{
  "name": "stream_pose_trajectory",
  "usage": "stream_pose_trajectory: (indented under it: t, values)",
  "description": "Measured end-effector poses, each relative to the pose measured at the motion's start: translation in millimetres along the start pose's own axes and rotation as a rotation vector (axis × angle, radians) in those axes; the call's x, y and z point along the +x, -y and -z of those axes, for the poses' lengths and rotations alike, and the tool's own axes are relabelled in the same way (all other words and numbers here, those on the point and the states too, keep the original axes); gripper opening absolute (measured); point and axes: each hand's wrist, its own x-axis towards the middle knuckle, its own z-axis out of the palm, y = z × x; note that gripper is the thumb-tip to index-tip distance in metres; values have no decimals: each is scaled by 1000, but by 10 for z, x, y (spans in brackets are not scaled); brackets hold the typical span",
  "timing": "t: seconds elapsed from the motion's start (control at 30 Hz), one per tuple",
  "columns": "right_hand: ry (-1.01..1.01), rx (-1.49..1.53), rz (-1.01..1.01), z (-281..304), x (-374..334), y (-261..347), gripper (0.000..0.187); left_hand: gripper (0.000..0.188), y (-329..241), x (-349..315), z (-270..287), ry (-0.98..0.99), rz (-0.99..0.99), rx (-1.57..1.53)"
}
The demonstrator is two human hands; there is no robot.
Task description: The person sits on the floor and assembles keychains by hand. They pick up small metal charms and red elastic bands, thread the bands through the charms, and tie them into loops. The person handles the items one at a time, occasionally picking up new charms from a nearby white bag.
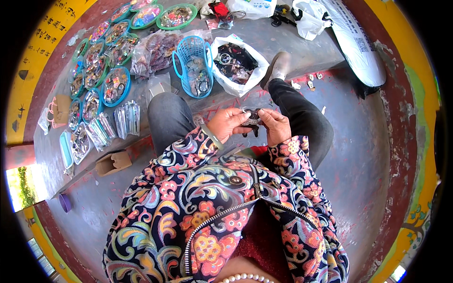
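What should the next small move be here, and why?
Probably loosen the right hand slightly while the left hand supports the small dark item: both hands grip it and cover part of it, so easing one would likely expose more.

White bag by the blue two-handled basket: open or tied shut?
Open: the white bag's mouth is spread wide, and the jumbled dark items inside show from above.
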Motion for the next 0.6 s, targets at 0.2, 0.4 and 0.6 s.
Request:
stream_pose_trajectory:
  t: [0.2,0.4,0.6]
  values:
    - [2,-85,47,-50,-18,60,13,23,66,12,-15,3,-52,11]
    - [30,-194,102,-34,-32,65,10,25,41,1,-34,-9,16,51]
    - [-54,-196,10,-92,-21,96,19,23,2,48,8,-121,1,-82]
